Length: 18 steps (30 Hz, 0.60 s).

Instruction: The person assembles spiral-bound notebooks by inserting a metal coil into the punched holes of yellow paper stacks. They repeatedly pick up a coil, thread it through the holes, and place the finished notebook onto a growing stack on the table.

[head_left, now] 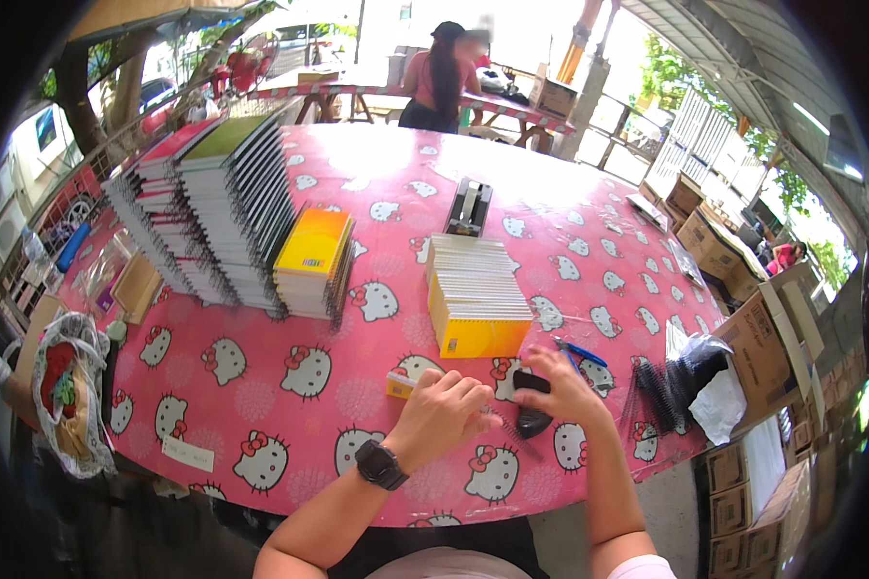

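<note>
Lying on the pink tablecloth (309, 468) beside the curled left hand (444, 410), a small yellow pad (399, 385) is partly hidden; whether it is gripped cannot be told. A black object (532, 422) is partly covered by the right hand (565, 388), fingers bent, grip unclear.

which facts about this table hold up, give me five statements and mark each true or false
1. The tape dispenser stands beyond the row of yellow-covered notebooks. True.
2. The dark watch is on the right wrist. False: the dark watch is on the left wrist.
3. The right hand is at a black, stapler-like object. True.
4. The tablecloth is plain green. False: the tablecloth is pink with white cat faces.
5. The blue-handled tool lies to the left of the left hand. False: the blue-handled tool lies to its right, just beyond the right hand.
</note>
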{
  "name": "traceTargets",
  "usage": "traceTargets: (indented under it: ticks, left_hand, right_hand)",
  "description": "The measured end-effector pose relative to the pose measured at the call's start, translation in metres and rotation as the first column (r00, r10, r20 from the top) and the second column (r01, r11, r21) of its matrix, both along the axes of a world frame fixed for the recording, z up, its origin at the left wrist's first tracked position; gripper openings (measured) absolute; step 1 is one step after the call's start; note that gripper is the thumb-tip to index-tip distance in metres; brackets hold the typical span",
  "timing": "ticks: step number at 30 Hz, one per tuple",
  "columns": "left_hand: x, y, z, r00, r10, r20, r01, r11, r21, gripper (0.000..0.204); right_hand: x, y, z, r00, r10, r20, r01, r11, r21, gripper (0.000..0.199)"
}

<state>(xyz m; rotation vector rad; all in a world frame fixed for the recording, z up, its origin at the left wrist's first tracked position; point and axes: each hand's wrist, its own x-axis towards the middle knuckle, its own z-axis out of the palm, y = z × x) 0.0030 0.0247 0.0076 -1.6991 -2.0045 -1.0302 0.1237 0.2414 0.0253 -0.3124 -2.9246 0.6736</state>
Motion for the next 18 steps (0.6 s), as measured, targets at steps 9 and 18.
traceTargets:
  ticks: [9, 18]
  left_hand:
    - [-0.007, -0.003, -0.002, 0.998, 0.058, -0.013, -0.057, 0.997, 0.052, 0.015]
    - [-0.024, -0.011, -0.008, 0.995, -0.031, 0.090, 0.031, 1.000, 0.003, 0.015]
  right_hand:
    - [0.011, 0.008, -0.007, 0.925, 0.153, 0.347, -0.150, 0.988, -0.037, 0.105]
    - [0.018, -0.011, 0.000, 0.921, 0.178, -0.345, -0.389, 0.429, -0.815, 0.065]
